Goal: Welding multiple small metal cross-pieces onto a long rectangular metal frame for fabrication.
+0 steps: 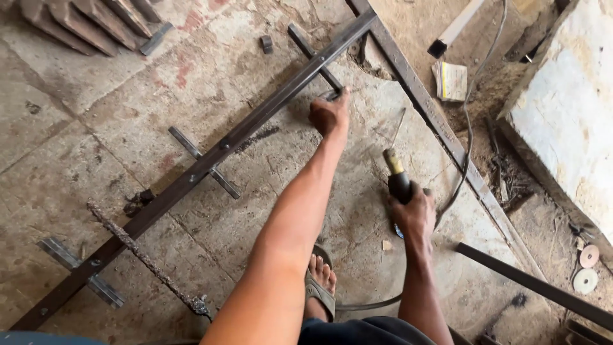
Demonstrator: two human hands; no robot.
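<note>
My left hand [329,115] reaches far forward and grips the end of a short flat metal crosspiece [313,54] that lies under a long dark steel bar [211,160] running diagonally across the concrete floor. My right hand [415,214] holds a welding electrode holder [397,179] with a black grip and a brass-coloured tip pointing away from me. Its cable [469,121] trails off to the upper right. Two more crosspieces [204,163] [80,271] sit under the bar farther left. My sandalled foot [319,281] shows between my arms.
A second long steel bar [440,131] runs from the top centre to the lower right. A rough twisted rod [143,255] lies at lower left. Stacked metal pieces [89,22] are at top left, a white slab [568,108] at right, grinding discs [586,268] beside it.
</note>
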